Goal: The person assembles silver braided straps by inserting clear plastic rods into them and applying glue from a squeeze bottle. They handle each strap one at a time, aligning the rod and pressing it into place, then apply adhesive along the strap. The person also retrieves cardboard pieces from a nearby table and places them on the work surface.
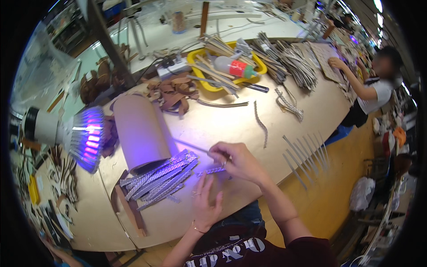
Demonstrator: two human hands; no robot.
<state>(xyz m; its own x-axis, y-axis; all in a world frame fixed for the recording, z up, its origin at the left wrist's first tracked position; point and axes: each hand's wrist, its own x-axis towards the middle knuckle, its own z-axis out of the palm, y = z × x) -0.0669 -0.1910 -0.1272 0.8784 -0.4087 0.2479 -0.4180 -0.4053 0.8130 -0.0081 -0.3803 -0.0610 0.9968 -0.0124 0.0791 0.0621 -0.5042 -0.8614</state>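
Note:
My right hand (235, 161) is closed round a long thin grey tool (191, 146), whose far end points left toward the brown cylinder (141, 133). Whether it is a blade or a rod I cannot tell. Below that hand, a short braided strip (214, 170) lies on the table under violet light. My left hand (206, 204) rests at the table's near side with its fingers stretched out, the fingertips close to the strip's left end. Just left of it lies a pile of braided grey-white strips (162, 180), partly in front of the cylinder's near end.
A lamp (86, 138) shines violet from the left. Farther back are leather scraps (175, 93), a yellow tray (207, 84) holding strips and a bottle (233, 66), and bundled strips (298, 66). Several strips (307, 155) hang over the right edge. Another person (373, 89) works at right.

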